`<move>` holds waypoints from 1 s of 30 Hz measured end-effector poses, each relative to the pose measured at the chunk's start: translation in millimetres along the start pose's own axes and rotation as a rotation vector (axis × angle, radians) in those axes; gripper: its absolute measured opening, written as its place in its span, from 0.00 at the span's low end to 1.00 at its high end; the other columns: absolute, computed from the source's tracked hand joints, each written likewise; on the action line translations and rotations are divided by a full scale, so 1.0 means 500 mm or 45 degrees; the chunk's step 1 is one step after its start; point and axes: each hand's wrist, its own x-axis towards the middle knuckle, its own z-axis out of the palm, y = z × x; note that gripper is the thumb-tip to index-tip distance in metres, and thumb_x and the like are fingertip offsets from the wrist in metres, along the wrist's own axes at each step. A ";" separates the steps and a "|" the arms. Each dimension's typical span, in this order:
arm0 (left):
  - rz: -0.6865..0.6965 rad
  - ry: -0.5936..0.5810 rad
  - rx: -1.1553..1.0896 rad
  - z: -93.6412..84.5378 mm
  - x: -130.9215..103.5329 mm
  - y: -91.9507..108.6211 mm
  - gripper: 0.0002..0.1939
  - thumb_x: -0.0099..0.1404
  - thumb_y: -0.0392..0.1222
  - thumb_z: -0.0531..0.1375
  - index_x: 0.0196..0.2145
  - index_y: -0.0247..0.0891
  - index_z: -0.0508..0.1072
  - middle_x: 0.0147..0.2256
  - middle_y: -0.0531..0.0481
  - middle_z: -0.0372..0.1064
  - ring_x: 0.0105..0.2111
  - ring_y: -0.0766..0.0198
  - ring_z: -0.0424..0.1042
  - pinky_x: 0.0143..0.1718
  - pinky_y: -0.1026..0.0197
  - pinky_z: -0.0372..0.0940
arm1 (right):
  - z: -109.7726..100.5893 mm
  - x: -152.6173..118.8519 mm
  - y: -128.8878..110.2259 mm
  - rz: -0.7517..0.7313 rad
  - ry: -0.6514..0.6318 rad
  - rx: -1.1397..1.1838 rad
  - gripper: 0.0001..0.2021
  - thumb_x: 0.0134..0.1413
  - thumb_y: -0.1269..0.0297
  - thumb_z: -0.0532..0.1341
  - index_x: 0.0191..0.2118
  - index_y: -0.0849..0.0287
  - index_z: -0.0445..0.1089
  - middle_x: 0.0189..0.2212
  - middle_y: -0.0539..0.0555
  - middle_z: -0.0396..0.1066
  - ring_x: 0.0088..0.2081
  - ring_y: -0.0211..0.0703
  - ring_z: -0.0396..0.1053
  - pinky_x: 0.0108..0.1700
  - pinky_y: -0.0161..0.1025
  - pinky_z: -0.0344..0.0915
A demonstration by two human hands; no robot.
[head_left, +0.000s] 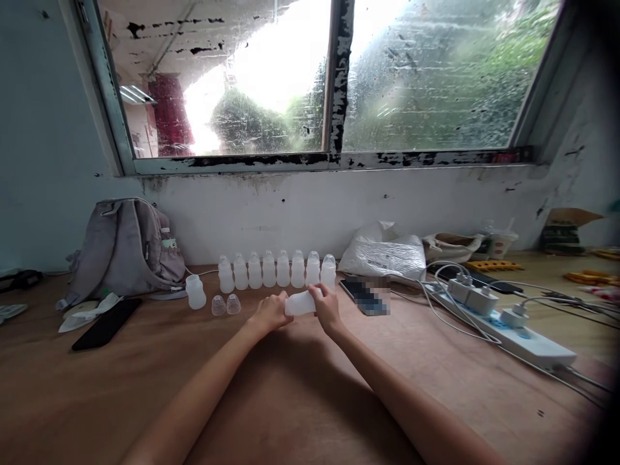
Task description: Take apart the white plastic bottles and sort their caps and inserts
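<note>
A translucent white baby bottle [300, 303] lies sideways between my hands, above the wooden table [300, 400]. My left hand [274, 312] is closed around its left end, and my right hand [326, 306] grips the right end. Fingers cover both ends. Behind them stands a row of several capped baby bottles [268, 270]. Off to the left, an uncapped baby bottle [196, 293] stands upright. Two clear domed caps, a left cap [218, 306] and a right cap [234, 304], rest on the table near it.
A grey backpack [123, 248] leans by the wall at left, with a black phone [106, 324] before it. Right of the bottles are another phone [364, 296], a silvery plastic bag [382, 253] and a white power strip [537, 345] with trailing cables.
</note>
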 end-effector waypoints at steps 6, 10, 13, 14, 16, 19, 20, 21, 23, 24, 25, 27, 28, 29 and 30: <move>0.116 -0.269 -0.184 -0.026 0.003 -0.031 0.09 0.43 0.41 0.61 0.24 0.35 0.68 0.22 0.53 0.65 0.24 0.63 0.66 0.21 0.66 0.56 | -0.008 -0.027 -0.026 -0.451 -0.083 -0.269 0.14 0.50 0.57 0.50 0.23 0.60 0.63 0.18 0.49 0.62 0.23 0.37 0.59 0.25 0.32 0.55; 0.146 -0.676 -0.485 -0.042 0.010 -0.056 0.11 0.41 0.44 0.63 0.20 0.34 0.66 0.16 0.56 0.58 0.15 0.71 0.56 0.16 0.67 0.51 | -0.018 -0.030 -0.039 -0.679 -0.337 -0.314 0.11 0.50 0.58 0.52 0.30 0.60 0.64 0.26 0.52 0.66 0.27 0.39 0.63 0.30 0.33 0.58; 0.057 -0.600 -0.550 -0.060 0.013 -0.077 0.18 0.39 0.47 0.64 0.29 0.36 0.66 0.20 0.56 0.61 0.17 0.71 0.57 0.17 0.68 0.51 | -0.017 -0.016 -0.034 -0.325 -0.520 -0.196 0.15 0.50 0.51 0.51 0.37 0.58 0.61 0.26 0.51 0.65 0.22 0.37 0.64 0.21 0.32 0.58; 0.019 -0.491 -0.539 -0.067 0.013 -0.082 0.23 0.39 0.48 0.64 0.33 0.37 0.65 0.22 0.56 0.62 0.19 0.70 0.59 0.18 0.68 0.53 | -0.016 -0.009 -0.028 -0.126 -0.591 -0.134 0.18 0.50 0.49 0.50 0.38 0.58 0.60 0.23 0.50 0.64 0.18 0.36 0.63 0.17 0.31 0.56; -0.032 -0.338 -0.561 -0.081 0.010 -0.087 0.30 0.39 0.50 0.64 0.39 0.38 0.60 0.26 0.54 0.65 0.22 0.68 0.62 0.20 0.68 0.55 | -0.015 0.005 -0.015 0.240 -0.691 0.025 0.21 0.50 0.45 0.48 0.39 0.58 0.58 0.19 0.47 0.62 0.13 0.35 0.60 0.12 0.30 0.52; -0.010 -0.360 -0.658 -0.098 0.004 -0.083 0.32 0.44 0.53 0.62 0.43 0.39 0.55 0.27 0.54 0.67 0.21 0.68 0.63 0.20 0.68 0.57 | -0.018 0.020 0.003 0.519 -0.676 0.274 0.24 0.48 0.43 0.49 0.38 0.61 0.58 0.18 0.49 0.63 0.11 0.34 0.59 0.11 0.30 0.52; 0.017 -0.363 -0.677 -0.102 0.002 -0.080 0.31 0.46 0.55 0.61 0.43 0.39 0.55 0.27 0.54 0.67 0.21 0.69 0.63 0.20 0.68 0.57 | -0.019 0.024 0.007 0.554 -0.658 0.333 0.24 0.47 0.43 0.50 0.38 0.62 0.59 0.18 0.50 0.64 0.11 0.33 0.59 0.11 0.30 0.52; 0.043 -0.350 -0.676 -0.104 0.002 -0.077 0.29 0.47 0.57 0.59 0.42 0.38 0.57 0.26 0.54 0.67 0.20 0.69 0.63 0.20 0.68 0.57 | -0.021 0.026 0.010 0.575 -0.648 0.377 0.25 0.47 0.43 0.50 0.37 0.63 0.59 0.18 0.51 0.65 0.11 0.33 0.58 0.11 0.30 0.52; 0.056 -0.286 -0.630 -0.103 0.002 -0.073 0.25 0.51 0.62 0.53 0.35 0.36 0.63 0.21 0.54 0.66 0.18 0.69 0.62 0.21 0.67 0.56 | -0.024 0.029 0.011 0.589 -0.648 0.434 0.25 0.47 0.44 0.52 0.37 0.65 0.60 0.17 0.52 0.65 0.10 0.33 0.56 0.11 0.30 0.51; 0.039 -0.241 -0.590 -0.100 0.004 -0.073 0.26 0.54 0.64 0.47 0.30 0.35 0.65 0.18 0.54 0.63 0.16 0.69 0.61 0.21 0.67 0.56 | -0.025 0.030 0.010 0.581 -0.649 0.463 0.25 0.47 0.44 0.52 0.37 0.65 0.61 0.17 0.53 0.65 0.10 0.32 0.56 0.11 0.30 0.51; 0.015 -0.191 -0.550 -0.097 0.006 -0.073 0.30 0.55 0.65 0.42 0.25 0.34 0.66 0.15 0.54 0.60 0.15 0.69 0.60 0.21 0.66 0.56 | -0.026 0.030 0.009 0.569 -0.648 0.493 0.24 0.47 0.45 0.53 0.37 0.65 0.61 0.18 0.52 0.65 0.10 0.32 0.56 0.11 0.31 0.51; -0.034 -0.099 -0.498 -0.091 0.010 -0.075 0.35 0.57 0.66 0.36 0.21 0.34 0.66 0.13 0.54 0.57 0.13 0.69 0.58 0.21 0.65 0.56 | -0.027 0.030 0.007 0.546 -0.619 0.533 0.22 0.47 0.47 0.54 0.37 0.64 0.62 0.19 0.52 0.66 0.10 0.32 0.56 0.11 0.31 0.51; -0.049 -0.062 -0.489 -0.089 0.012 -0.077 0.35 0.57 0.65 0.35 0.23 0.34 0.67 0.14 0.53 0.59 0.14 0.69 0.59 0.22 0.65 0.57 | -0.027 0.030 0.007 0.537 -0.596 0.537 0.21 0.47 0.48 0.55 0.37 0.64 0.62 0.20 0.51 0.65 0.11 0.32 0.56 0.11 0.30 0.52; -0.055 -0.035 -0.490 -0.089 0.013 -0.078 0.34 0.57 0.65 0.36 0.26 0.34 0.67 0.16 0.53 0.62 0.14 0.69 0.60 0.22 0.65 0.57 | -0.028 0.029 0.008 0.532 -0.569 0.532 0.21 0.46 0.49 0.55 0.37 0.63 0.62 0.20 0.51 0.65 0.11 0.31 0.57 0.11 0.30 0.52; -0.055 -0.012 -0.499 -0.090 0.013 -0.079 0.32 0.57 0.64 0.37 0.30 0.34 0.67 0.20 0.52 0.64 0.15 0.69 0.61 0.22 0.65 0.57 | -0.028 0.030 0.009 0.528 -0.543 0.523 0.20 0.47 0.49 0.55 0.37 0.63 0.62 0.20 0.51 0.65 0.11 0.31 0.57 0.11 0.30 0.51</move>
